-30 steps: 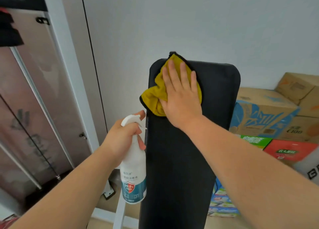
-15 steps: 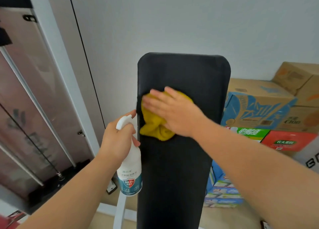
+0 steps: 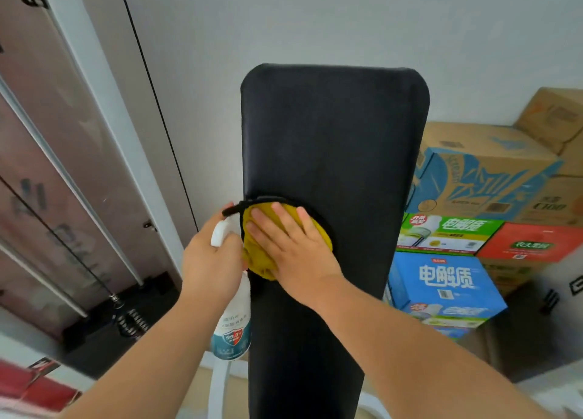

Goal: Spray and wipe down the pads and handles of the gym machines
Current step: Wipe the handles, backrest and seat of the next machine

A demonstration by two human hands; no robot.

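Note:
A long black back pad point(image 3: 334, 141) of a gym bench rises upright in the middle of the view. My right hand point(image 3: 290, 248) lies flat on a yellow cloth with a black edge point(image 3: 258, 261), pressing it against the pad's left side about halfway down. My left hand point(image 3: 211, 261) grips the neck of a white spray bottle point(image 3: 233, 327) with a blue label, held just left of the pad's edge and touching the cloth. The bottle's nozzle points up and away.
Stacked cardboard boxes point(image 3: 473, 179) and a blue carton point(image 3: 448, 289) stand to the right of the pad against the grey wall. A white machine frame post point(image 3: 104, 109) with cables and a brownish panel runs along the left. The bench's white leg point(image 3: 217, 387) shows below the bottle.
My right hand has wiped the cloth down from the pad's top left corner to its middle left. The left hand with the bottle has stayed beside the pad.

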